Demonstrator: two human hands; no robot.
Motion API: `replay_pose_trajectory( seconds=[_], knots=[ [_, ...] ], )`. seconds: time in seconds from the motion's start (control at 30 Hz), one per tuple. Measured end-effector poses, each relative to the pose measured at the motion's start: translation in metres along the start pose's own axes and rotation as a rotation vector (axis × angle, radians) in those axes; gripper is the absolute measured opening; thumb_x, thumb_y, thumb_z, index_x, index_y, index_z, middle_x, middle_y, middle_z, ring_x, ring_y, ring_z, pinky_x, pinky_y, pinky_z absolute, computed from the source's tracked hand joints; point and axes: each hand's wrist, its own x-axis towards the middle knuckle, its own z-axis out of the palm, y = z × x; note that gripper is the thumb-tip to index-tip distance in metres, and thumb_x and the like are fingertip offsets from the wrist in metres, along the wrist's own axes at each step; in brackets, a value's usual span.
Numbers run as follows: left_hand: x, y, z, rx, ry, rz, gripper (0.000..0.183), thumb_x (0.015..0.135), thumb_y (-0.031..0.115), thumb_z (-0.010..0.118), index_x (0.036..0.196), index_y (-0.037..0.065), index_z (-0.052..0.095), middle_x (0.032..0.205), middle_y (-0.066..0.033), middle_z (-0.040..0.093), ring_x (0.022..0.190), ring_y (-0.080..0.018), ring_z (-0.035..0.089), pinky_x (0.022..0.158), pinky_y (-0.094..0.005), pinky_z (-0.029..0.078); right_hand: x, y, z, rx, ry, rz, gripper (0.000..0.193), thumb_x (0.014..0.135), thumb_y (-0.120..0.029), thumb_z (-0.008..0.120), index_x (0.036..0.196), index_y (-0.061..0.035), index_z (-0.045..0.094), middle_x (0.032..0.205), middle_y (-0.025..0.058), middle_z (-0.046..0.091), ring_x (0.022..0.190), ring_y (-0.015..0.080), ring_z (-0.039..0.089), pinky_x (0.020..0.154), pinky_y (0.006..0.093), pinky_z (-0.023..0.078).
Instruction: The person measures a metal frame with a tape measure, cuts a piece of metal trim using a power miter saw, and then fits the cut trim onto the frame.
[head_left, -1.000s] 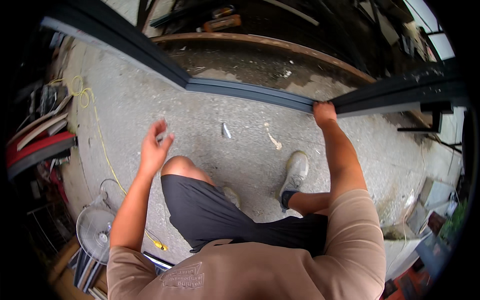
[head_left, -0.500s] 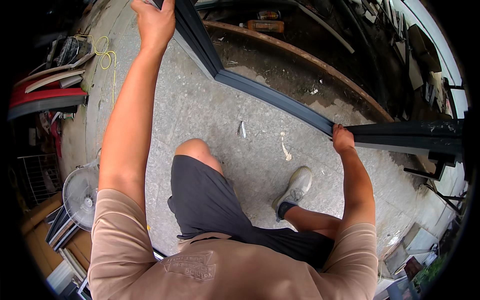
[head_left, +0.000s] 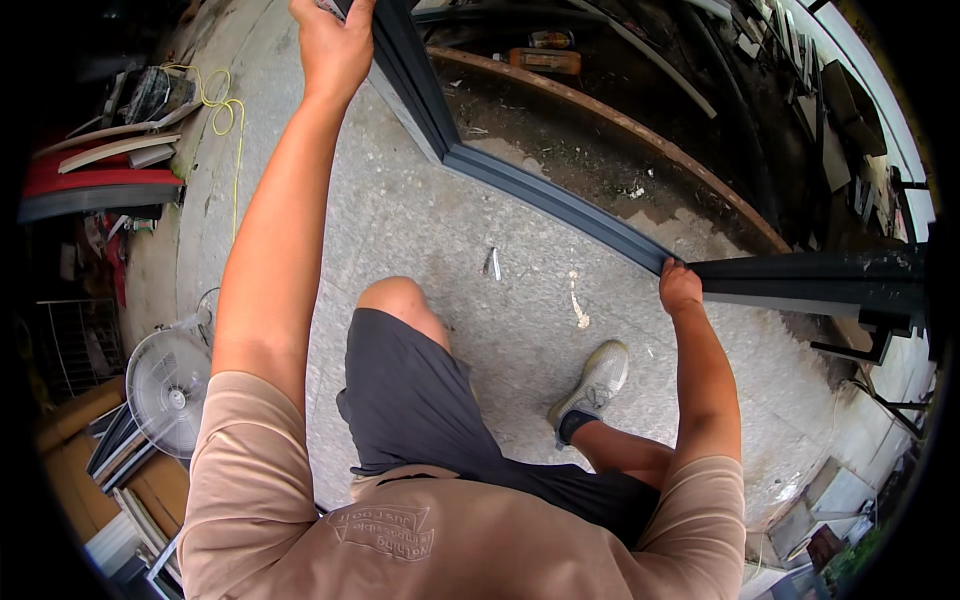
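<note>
A dark grey metal frame, like a window or door frame, slants across the upper half of the view. My left hand grips its left side near the top edge, where the fingertips are partly cut off or hidden behind the profile. At the lower right corner, my right hand has its fingers curled over the bar, next to where it meets a black beam. How the frame joins that beam is not clear. Both my arms are stretched out, and the far part of the frame lies outside the picture.
Beyond the frame are a curved rusty strip, an orange bottle and dark clutter. To the left stand a fan, a wire rack and a loose yellow cord. Small scraps lie on the concrete floor.
My left hand and the frame's left corner have shifted slightly right and down in the picture. The right hand stays at the lower right corner, with its grip little changed.
</note>
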Motion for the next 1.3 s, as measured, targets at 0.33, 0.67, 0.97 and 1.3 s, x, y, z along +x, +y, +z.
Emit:
replay_pose_trajectory(
  seconds=[0.33, 0.67, 0.97, 1.3],
  knots=[
    [-0.005, -0.015, 0.006, 0.02, 0.042, 0.04, 0.058, 0.1, 0.035, 0.078, 0.124, -0.006, 0.044, 0.119, -0.0228, 0.066, 0.11, -0.0312, 0.066, 0.099, -0.0408, 0.05, -0.011, -0.012, 0.015, 0.062, 0.198, 0.107, 0.017, 0.102, -0.015, 0.055, 0.115, -0.0095, 0.065, 0.11, 0.0119, 0.072, 0.093, 0.0294, 0.077, 0.078, 0.0389, 0.065],
    [0.008, -0.055, 0.008, 0.178, 0.075, 0.083, 0.077, 0.1, 0.053, 0.072, 0.121, -0.016, 0.046, 0.119, -0.0316, 0.056, 0.115, -0.043, 0.057, 0.105, -0.0467, 0.044, -0.005, -0.018, 0.023, 0.156, 0.235, 0.139, 0.02, 0.101, -0.016, 0.055, 0.117, -0.0107, 0.065, 0.111, 0.0125, 0.07, 0.098, 0.0308, 0.075, 0.08, 0.0422, 0.063],
    [0.015, -0.059, 0.011, 0.123, 0.034, 0.134, 0.068, 0.098, 0.051, 0.077, 0.11, -0.011, 0.053, 0.106, -0.0222, 0.062, 0.098, -0.0304, 0.063, 0.094, -0.0418, 0.05, -0.015, -0.029, 0.006, 0.122, 0.193, 0.239, 0.023, 0.101, -0.02, 0.055, 0.117, -0.0093, 0.067, 0.118, 0.0127, 0.07, 0.109, 0.033, 0.071, 0.098, 0.0455, 0.057],
    [0.017, -0.057, 0.01, -0.013, -0.038, 0.11, 0.064, 0.102, 0.042, 0.075, 0.123, -0.016, 0.057, 0.123, -0.0276, 0.066, 0.109, -0.0283, 0.066, 0.1, -0.0409, 0.053, 0.001, -0.076, 0.004, 0.207, 0.32, 0.354, 0.037, 0.103, -0.022, 0.053, 0.133, -0.0046, 0.064, 0.13, 0.0198, 0.066, 0.137, 0.0506, 0.056, 0.117, 0.0613, 0.043]
  ],
)
